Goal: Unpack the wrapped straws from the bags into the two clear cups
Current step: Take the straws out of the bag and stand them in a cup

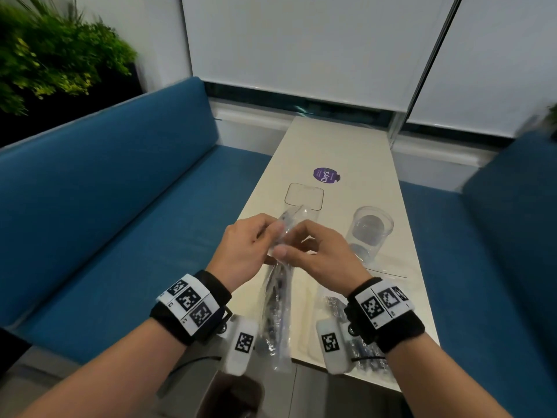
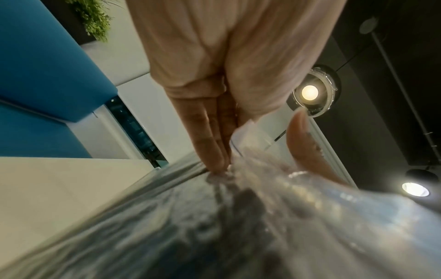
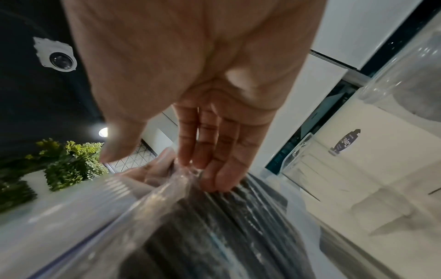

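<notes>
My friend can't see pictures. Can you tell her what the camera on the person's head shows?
Two hands, left hand and right hand, pinch the top of a clear bag of dark wrapped straws above a cream table. A round clear cup stands to the right, a square one behind the hands. Blue benches flank the table.

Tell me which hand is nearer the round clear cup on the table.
Right. The right hand pinches the straw bag just left of the round clear cup, not touching it. The left hand grips the same bag farther left.
</notes>
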Available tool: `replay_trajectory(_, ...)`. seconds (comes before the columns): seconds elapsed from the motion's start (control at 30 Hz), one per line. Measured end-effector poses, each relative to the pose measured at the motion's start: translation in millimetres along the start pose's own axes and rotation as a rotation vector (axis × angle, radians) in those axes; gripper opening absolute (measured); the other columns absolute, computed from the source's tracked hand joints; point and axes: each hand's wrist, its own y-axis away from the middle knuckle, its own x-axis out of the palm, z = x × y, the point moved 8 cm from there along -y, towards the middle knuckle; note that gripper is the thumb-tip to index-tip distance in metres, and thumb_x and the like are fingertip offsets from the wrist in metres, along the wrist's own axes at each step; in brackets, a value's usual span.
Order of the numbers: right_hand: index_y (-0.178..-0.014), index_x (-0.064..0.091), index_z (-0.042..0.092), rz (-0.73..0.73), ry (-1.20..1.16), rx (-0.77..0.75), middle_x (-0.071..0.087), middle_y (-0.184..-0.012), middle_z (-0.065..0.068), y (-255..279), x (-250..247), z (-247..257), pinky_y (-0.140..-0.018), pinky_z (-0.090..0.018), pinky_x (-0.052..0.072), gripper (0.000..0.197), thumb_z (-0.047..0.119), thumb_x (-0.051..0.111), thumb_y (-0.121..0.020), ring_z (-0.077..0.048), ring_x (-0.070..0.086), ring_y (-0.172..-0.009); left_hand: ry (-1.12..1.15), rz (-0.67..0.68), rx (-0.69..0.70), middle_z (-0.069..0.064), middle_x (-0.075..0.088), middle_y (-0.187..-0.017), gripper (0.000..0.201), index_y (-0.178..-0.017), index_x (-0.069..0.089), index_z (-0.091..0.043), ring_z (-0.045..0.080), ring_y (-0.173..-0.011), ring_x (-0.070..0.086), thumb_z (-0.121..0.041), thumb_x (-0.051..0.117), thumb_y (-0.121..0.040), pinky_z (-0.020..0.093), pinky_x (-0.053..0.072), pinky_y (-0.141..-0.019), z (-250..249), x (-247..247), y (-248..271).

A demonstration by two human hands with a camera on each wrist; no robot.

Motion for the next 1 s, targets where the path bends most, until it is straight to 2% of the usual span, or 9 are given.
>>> replay_trajectory(0.1, -0.090, 0.063, 0.026, -0.029, 0.132, -0.046, 0.073, -0.094, 0.010, -5.6, 0.5, 7.8, -0.080, -0.027, 0.060, 0.028, 0.034, 0.088, -0.080, -0.009, 0.075, -0.091, 0.097, 0.025, -0.042, 0.010, 0.079, -0.087, 0.044, -0.089, 0.078, -0.015, 0.032, -0.089, 0.077, -0.055, 0.060, -0.096, 0.050, 0.065, -0.077, -2.4, -4.4, -3.4)
replay_trajectory(0.23, -0.093, 0.079, 0.019, -0.283, 0.230, -0.261, 0.072, -0.084, 0.011, -8.8, -13.8, 28.7, -0.073, -0.017, 0.047, 0.005, 0.016, 0.076, -0.093, -0.004, 0.062, -0.075, 0.099, -0.030, 0.050, -0.003, 0.079, -0.100, 0.030, -0.113, 0.079, -0.023, 0.013, -0.096, 0.075, -0.035, 0.081, -0.086, 0.036, 0.062, -0.091, -18.1, -14.3, -3.6)
replay_trajectory(0.37, -0.091, 0.083, 0.017, -0.383, 0.218, -0.332, 0.077, -0.082, 0.002, -7.0, -13.6, 39.7, -0.070, -0.018, 0.053, 0.008, 0.011, 0.078, -0.090, -0.011, 0.067, -0.077, 0.230, -0.115, 0.026, 0.006, 0.074, -0.093, 0.027, -0.098, 0.071, -0.024, 0.017, -0.083, 0.071, -0.026, 0.089, -0.078, 0.039, 0.063, -0.079, -8.9, -19.0, -5.9)
replay_trajectory(0.5, -0.077, 0.081, 0.036, -0.266, 0.047, -0.174, 0.077, -0.077, 0.021, -9.4, -4.1, 13.2, -0.071, -0.013, 0.054, 0.027, 0.010, 0.085, -0.083, 0.002, 0.072, -0.078, 0.252, 0.048, -0.018, 0.014, 0.073, -0.085, 0.024, -0.091, 0.074, -0.012, 0.020, -0.074, 0.066, -0.015, 0.091, -0.075, 0.041, 0.061, -0.073, 6.8, -9.5, -5.5)
replay_trajectory(0.63, -0.077, 0.083, 0.022, -0.149, 0.031, -0.120, 0.079, -0.075, 0.012, -6.8, 3.6, -7.8, -0.072, -0.018, 0.056, 0.010, 0.016, 0.090, -0.078, -0.002, 0.071, -0.071, 0.228, 0.159, -0.066, 0.019, 0.079, -0.087, 0.022, -0.093, 0.080, -0.004, 0.024, -0.075, 0.071, -0.015, 0.088, -0.076, 0.043, 0.063, -0.081, 23.2, -3.9, -0.8)
replay_trajectory(0.7, -0.082, 0.085, 0.028, -0.054, 0.022, -0.119, 0.081, -0.080, 0.013, -5.0, 4.3, -14.7, -0.080, -0.025, 0.059, 0.010, 0.018, 0.088, -0.081, -0.006, 0.075, -0.077, 0.190, 0.202, -0.058, 0.022, 0.079, -0.091, 0.018, -0.099, 0.081, -0.002, 0.026, -0.080, 0.073, -0.011, 0.082, -0.083, 0.042, 0.064, -0.085, 25.6, 0.4, 3.8)
replay_trajectory(0.77, -0.089, 0.084, 0.037, 0.019, 0.024, -0.101, 0.083, -0.089, 0.010, -2.9, 3.6, -18.9, -0.088, -0.034, 0.060, 0.014, 0.023, 0.083, -0.087, -0.011, 0.077, -0.088, 0.163, 0.226, -0.044, 0.021, 0.079, -0.094, 0.015, -0.103, 0.080, -0.003, 0.022, -0.083, 0.074, -0.006, 0.077, -0.089, 0.033, 0.064, -0.084, 25.3, 3.5, 5.9)
replay_trajectory(0.87, -0.083, 0.077, 0.037, 0.008, 0.028, -0.050, 0.078, -0.079, 0.013, -2.3, 1.9, -24.4, -0.084, -0.041, 0.059, 0.014, 0.028, 0.077, -0.093, -0.008, 0.072, -0.078, 0.102, 0.280, 0.009, 0.011, 0.082, -0.097, 0.020, -0.113, 0.077, -0.013, 0.015, -0.088, 0.078, -0.005, 0.070, -0.096, 0.025, 0.062, -0.083, 19.2, 9.4, 7.5)
replay_trajectory(1.0, -0.087, 0.071, 0.024, -0.034, 0.116, -0.104, 0.073, -0.079, 0.011, -4.7, 5.9, -20.5, -0.080, -0.042, 0.059, 0.013, 0.034, 0.070, -0.096, -0.012, 0.068, -0.075, -0.093, 0.279, 0.077, -0.002, 0.082, -0.088, 0.016, -0.113, 0.072, -0.024, 0.024, -0.087, 0.078, -0.020, 0.066, -0.098, 0.043, 0.062, -0.086, 15.9, 11.3, 10.8)
